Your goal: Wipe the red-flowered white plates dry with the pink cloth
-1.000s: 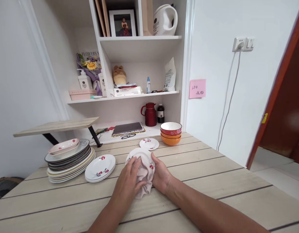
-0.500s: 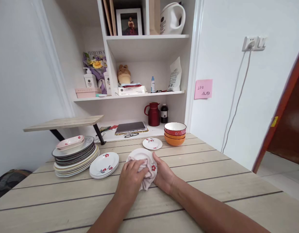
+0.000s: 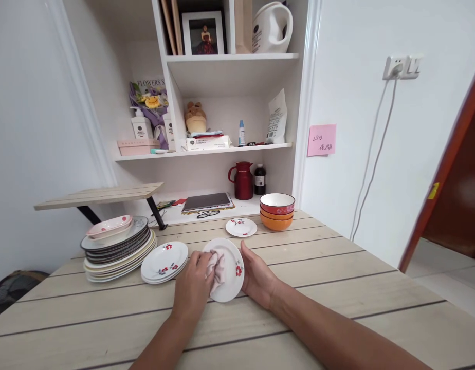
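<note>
My right hand (image 3: 259, 276) grips the right rim of a small white plate (image 3: 230, 275) with red flowers, thumb on top and the other fingers behind it. The plate is tilted above the table. On its left side, my left hand (image 3: 193, 281) clutches a crumpled pale pink cloth (image 3: 217, 272) against the plate's face. To the left of my hands lies a low stack of matching flowered plates (image 3: 164, 259). Another flowered plate (image 3: 241, 227) lies flat just beyond my hands.
A tall stack of mixed plates (image 3: 117, 262), topped by a pink-spotted dish (image 3: 110, 226), stands at left beside a small wooden riser (image 3: 102, 195). Stacked bowls (image 3: 276, 218) stand at back right. Behind are a laptop (image 3: 206, 201), glasses (image 3: 208, 214) and a red jug (image 3: 243, 181).
My left hand and the cloth have slid left across the plate, uncovering more of its centre and right side. The plate is turned slightly, still in my right hand.
</note>
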Motion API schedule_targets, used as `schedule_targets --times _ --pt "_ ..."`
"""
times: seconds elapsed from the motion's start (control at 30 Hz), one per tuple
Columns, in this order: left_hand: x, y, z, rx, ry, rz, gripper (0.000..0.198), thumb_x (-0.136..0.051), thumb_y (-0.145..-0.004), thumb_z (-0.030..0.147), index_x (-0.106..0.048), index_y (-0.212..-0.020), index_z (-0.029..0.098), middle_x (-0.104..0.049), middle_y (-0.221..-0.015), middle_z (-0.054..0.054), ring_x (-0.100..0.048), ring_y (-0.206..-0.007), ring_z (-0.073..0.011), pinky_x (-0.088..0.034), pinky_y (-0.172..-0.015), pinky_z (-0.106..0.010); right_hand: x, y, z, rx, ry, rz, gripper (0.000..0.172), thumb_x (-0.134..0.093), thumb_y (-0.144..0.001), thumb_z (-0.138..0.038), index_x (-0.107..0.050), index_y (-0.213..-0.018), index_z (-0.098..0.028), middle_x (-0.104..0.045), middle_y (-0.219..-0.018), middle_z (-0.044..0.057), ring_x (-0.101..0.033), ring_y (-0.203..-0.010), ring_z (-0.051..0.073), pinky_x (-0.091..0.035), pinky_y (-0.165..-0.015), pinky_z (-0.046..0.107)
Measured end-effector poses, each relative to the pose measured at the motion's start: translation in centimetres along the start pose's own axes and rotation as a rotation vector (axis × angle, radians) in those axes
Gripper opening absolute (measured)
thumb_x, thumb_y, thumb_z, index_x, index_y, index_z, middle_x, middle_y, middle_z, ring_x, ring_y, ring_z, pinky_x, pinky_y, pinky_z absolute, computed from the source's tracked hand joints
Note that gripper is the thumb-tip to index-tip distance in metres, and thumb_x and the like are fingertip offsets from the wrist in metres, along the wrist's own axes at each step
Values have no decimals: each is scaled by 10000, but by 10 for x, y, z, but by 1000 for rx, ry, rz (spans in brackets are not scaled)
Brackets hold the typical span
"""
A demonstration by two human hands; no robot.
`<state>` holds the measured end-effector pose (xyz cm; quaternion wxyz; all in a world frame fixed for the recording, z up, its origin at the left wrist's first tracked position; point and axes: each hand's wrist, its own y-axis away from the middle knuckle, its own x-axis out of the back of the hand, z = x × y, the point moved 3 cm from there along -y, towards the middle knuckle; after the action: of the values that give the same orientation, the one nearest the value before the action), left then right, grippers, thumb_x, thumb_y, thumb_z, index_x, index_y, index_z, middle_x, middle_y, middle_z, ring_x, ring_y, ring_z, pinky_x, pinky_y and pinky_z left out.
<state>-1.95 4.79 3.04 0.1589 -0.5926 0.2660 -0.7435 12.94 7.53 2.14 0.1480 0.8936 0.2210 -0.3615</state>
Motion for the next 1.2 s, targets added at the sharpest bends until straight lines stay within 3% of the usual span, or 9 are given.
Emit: schedule_targets --times 0.17,0.33,0.5,0.6,0.73,0.83,1.03,1.2 --pt "-2 -1 5 11 20 -52 337 -479 -880 150 -551 -1202 221 -575 -1117 -62 -611 -947 -197 -485 -727 -298 8 -5 2 22 8 -5 454 -439 -890 -586 -643 -911 -181 -734 -881 54 -671 -765 205 -486 -814 387" --pt "-1 1 18 -121 -105 -126 388 -497 -829 79 -587 -1163 254 -549 -1202 -75 -595 -980 -220 -490 -696 -299 -4 1 0 -26 6 -93 474 -436 -899 -562 -644 -1034 -158 -739 -906 79 -671 -834 231 -478 -844 402" --pt "5 5 29 -281 -123 -46 428 -514 -834 65 -607 -1174 307 -556 -1228 -67 -563 -1048 -239 -503 -773 -333 0 -1 -1 -130 -24 -65 514 -461 -878 -565 -644 -1048 -116 -742 -867 101 -679 -822 244 -471 -867 410" --pt "8 6 34 -342 -99 -10 391 -530 -853 106 -621 -1165 324 -559 -1227 -64 -552 -1064 -241 -506 -807 -348 3 -3 -2 -155 -22 -24 441 -466 -888 -476 -648 -1014 -95 -739 -798 101 -681 -771 235 -472 -864 396" --pt "8 3 32 -254 -67 -31 372 -509 -861 101 -636 -1155 290 -565 -1211 -78 -549 -1066 -243 -502 -848 -371 6 -6 0 -150 -7 56 389 -456 -894 -420 -644 -1010 -100 -736 -765 86 -674 -704 217 -481 -833 378" --pt "5 1 27 -160 0 -78 343 -512 -889 191 -608 -1214 240 -555 -1236 -107 -530 -1112 -264 -484 -906 -409 11 -9 4 -132 -8 58 396 -455 -900 -451 -638 -1024 -122 -733 -757 69 -661 -660 207 -489 -796 375" --pt "-2 4 26 -244 151 -170 417 -446 -930 401 -519 -1322 279 -462 -1396 -97 -440 -1248 -281 -421 -1001 -480 16 -12 5 -103 8 41 400 -438 -906 -479 -631 -976 -135 -721 -741 65 -642 -633 208 -488 -711 364" --pt "-7 5 30 -292 127 -147 490 -612 -847 288 -510 -1327 290 -445 -1420 -90 -422 -1271 -282 -384 -1033 -506 12 -9 3 -113 4 27 421 -414 -917 -477 -633 -991 -125 -724 -763 74 -647 -673 210 -473 -715 340"
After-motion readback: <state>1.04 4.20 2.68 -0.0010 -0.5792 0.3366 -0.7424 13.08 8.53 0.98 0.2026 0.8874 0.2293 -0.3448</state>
